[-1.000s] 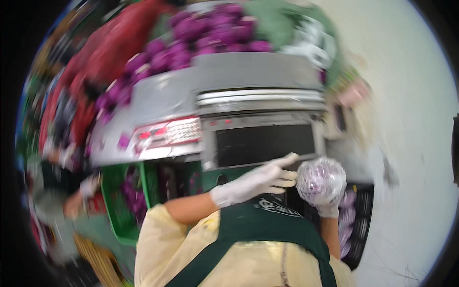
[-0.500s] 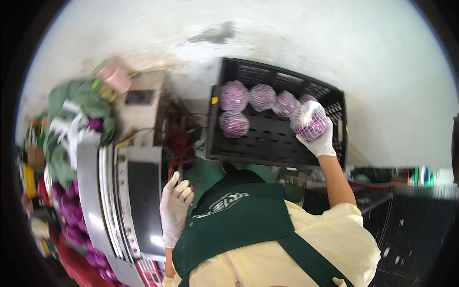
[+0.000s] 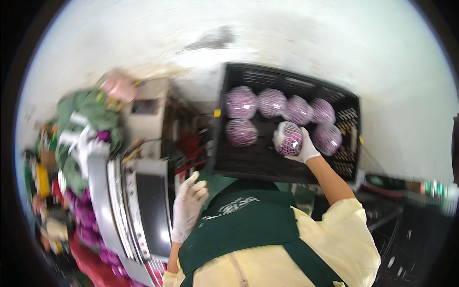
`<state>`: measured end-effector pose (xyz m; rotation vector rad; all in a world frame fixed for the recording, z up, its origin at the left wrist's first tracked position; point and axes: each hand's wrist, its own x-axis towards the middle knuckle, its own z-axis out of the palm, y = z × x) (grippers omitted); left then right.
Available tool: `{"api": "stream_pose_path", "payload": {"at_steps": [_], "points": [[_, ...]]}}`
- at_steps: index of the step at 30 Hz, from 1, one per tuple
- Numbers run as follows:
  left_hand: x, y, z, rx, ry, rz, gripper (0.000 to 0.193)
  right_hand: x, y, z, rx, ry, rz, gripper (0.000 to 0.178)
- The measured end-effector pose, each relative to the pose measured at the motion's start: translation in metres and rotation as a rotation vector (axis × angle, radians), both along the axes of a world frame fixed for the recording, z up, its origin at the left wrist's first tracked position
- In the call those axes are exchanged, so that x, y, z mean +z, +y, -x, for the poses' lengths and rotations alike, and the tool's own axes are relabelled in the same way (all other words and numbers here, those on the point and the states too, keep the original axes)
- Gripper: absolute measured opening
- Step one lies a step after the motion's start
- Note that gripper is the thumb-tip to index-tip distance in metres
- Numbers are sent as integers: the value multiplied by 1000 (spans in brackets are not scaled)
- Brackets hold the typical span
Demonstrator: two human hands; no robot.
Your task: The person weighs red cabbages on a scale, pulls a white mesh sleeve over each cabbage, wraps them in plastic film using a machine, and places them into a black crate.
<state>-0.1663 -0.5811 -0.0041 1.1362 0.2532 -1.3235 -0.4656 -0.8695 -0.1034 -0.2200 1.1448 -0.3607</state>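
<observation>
My right hand [image 3: 305,149], in a white glove, grips a purple cabbage [image 3: 289,138] in white netting from its right side. The hand and cabbage are over the black plastic crate [image 3: 267,167], on its near side. Several more netted purple cabbages [image 3: 272,103] lie in the crate, along the far side and at both ends. One cabbage [image 3: 328,139] rests just right of my right hand. My left hand [image 3: 188,205], also gloved, hangs at the left of my apron beside the steel machine, fingers loosely bent and apart, with nothing visible in it.
A steel machine [image 3: 103,191] with a dark panel [image 3: 154,208] stands at left. Loose purple cabbages [image 3: 86,215] lie beyond it. Behind it, a bench [image 3: 143,122] bears a dark phone-like slab [image 3: 144,106] and a pink container [image 3: 118,87]. A pale wall [image 3: 296,33] rises behind the crate.
My right hand has carried the netted cabbage leftward and nearer within the crate. Cabbages at the crate's right end now show more fully. My left hand keeps nearly the same pose.
</observation>
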Motion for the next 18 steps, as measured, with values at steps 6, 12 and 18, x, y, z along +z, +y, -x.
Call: {"api": "stream_pose_path", "payload": {"at_steps": [6,12,18], "points": [[9,58,0,195,-83,169,51,-83,-21,-56,310,327,737,65],[25,130,34,533,-364,118,50,36,19,-193,637,385,1986,49],[17,235,32,987,-665,-39,44,43,155,-350,838,-182,1757,44]]}}
